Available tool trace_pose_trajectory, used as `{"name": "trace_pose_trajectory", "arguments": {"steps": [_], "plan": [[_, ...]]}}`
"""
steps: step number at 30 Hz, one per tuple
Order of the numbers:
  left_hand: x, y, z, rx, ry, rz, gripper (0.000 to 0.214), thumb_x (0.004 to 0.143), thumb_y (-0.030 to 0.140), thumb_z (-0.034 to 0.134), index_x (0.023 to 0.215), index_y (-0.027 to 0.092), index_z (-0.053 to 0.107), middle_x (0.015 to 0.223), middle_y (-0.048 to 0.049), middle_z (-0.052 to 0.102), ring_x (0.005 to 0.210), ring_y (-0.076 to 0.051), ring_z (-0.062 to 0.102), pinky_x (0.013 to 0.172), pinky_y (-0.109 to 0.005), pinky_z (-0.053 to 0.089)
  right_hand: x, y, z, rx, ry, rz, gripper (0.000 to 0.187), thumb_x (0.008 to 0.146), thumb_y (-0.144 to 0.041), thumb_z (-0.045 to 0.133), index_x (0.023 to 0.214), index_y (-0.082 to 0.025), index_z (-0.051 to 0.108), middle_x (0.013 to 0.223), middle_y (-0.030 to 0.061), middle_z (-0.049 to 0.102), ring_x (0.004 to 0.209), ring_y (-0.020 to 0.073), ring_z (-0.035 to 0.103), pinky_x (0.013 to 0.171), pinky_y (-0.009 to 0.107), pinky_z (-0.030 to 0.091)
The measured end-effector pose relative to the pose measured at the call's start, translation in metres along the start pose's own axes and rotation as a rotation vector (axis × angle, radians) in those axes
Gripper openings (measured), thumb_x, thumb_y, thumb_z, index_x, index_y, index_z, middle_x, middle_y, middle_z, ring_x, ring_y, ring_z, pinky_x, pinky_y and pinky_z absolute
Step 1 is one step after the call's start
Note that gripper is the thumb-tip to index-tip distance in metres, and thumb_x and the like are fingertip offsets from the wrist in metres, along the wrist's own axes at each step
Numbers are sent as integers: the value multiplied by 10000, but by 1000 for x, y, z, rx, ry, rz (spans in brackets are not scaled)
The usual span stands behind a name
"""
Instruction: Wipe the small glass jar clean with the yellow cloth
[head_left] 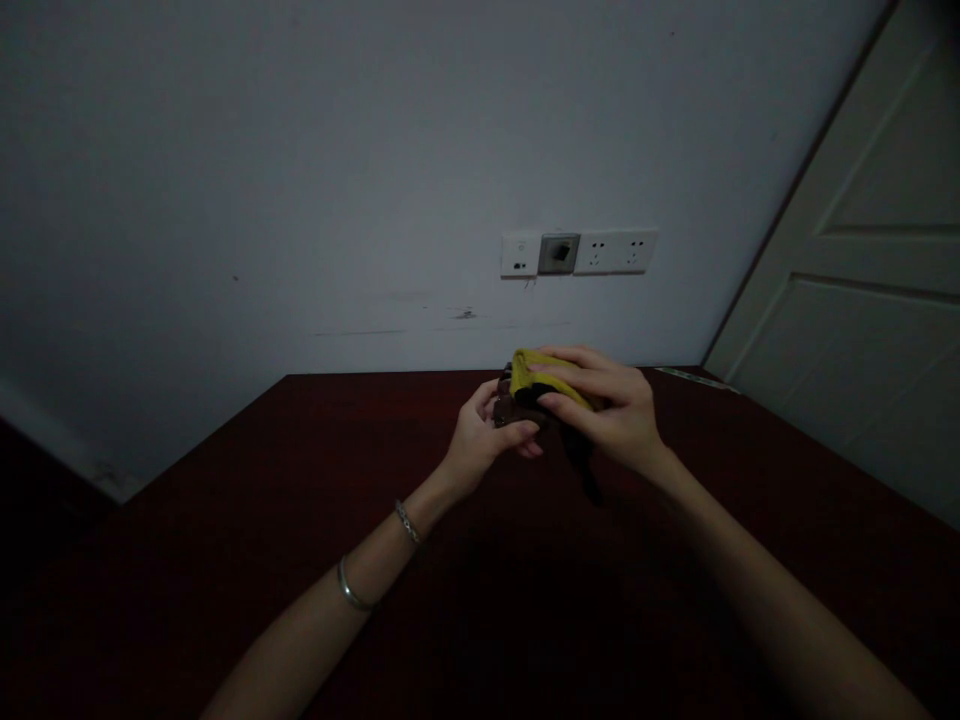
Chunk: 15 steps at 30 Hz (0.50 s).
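Above the dark red tabletop, my left hand (pixel 480 435) is closed around a small, glossy dark brown object (pixel 504 406); its kind is too dim to make out. My right hand (pixel 611 400) grips a folded yellow-and-black cloth (pixel 551 367) from above, fingers along its yellow top and thumb at its black side. The cloth is right up against the brown object and covers part of it. A dark tail hangs below my right hand, perhaps part of the cloth. Two silver bracelets circle my left wrist and forearm.
The dark red table (pixel 337 440) reaches to a pale wall with scuff marks. Low on the wall sits a row of sockets (pixel 615 252) with a grey switch plate (pixel 559 254). A panelled white door (pixel 885 260) stands at the right. The light is dim.
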<state>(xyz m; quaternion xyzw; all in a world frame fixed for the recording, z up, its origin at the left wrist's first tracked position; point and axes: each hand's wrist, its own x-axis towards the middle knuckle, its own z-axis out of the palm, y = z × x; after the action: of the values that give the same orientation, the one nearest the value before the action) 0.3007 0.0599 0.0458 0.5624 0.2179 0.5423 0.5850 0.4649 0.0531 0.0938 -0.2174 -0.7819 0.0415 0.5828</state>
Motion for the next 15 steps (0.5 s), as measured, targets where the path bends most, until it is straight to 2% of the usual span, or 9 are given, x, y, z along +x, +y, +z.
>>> {"name": "trace_pose_trajectory", "arguments": {"steps": [2,4,6,9,11,15], "plan": [[1,0,0,-8,20,-27,682,574,449,812,1077,144,466,755,-15,632,486,-136,630,470,-249,544,-1,1,0,-30,-58,-103,252,772,-271,692,1021,-303,725,1075,59,700,952,238,646,829,427,510],[1,-1,-1,-14,39,-55,678,572,474,806,1053,139,464,747,-18,635,477,-143,630,459,-252,537,-2,3,0,-51,-87,-146,279,791,-255,674,1063,-305,706,1086,66,686,967,233,632,831,425,506],[2,-3,-2,-22,67,-70,660,575,485,801,1031,134,478,770,-27,636,491,-138,627,455,-250,527,-2,5,0,-67,-139,-125,352,790,-276,679,1141,-311,662,1139,71,651,1042,242,600,883,444,490],[4,-5,-5,-45,121,-60,625,570,503,797,982,127,514,782,-27,628,536,-111,607,460,-214,496,-4,6,2,-48,-302,-40,656,696,-362,762,1302,-326,512,1338,85,507,1230,287,481,1002,509,415],[5,-5,-6,-46,146,-58,605,562,504,802,946,123,532,788,-30,626,576,-104,603,480,-197,488,-4,7,4,-21,-355,4,811,652,-370,789,1366,-330,407,1410,95,420,1302,299,403,1049,532,365],[5,-1,-6,-21,108,-137,589,597,523,779,945,121,526,796,-49,636,579,-131,627,506,-240,533,-7,10,9,-13,-315,45,769,685,-287,752,1359,-322,385,1342,88,477,1252,282,454,1042,530,372]]}}
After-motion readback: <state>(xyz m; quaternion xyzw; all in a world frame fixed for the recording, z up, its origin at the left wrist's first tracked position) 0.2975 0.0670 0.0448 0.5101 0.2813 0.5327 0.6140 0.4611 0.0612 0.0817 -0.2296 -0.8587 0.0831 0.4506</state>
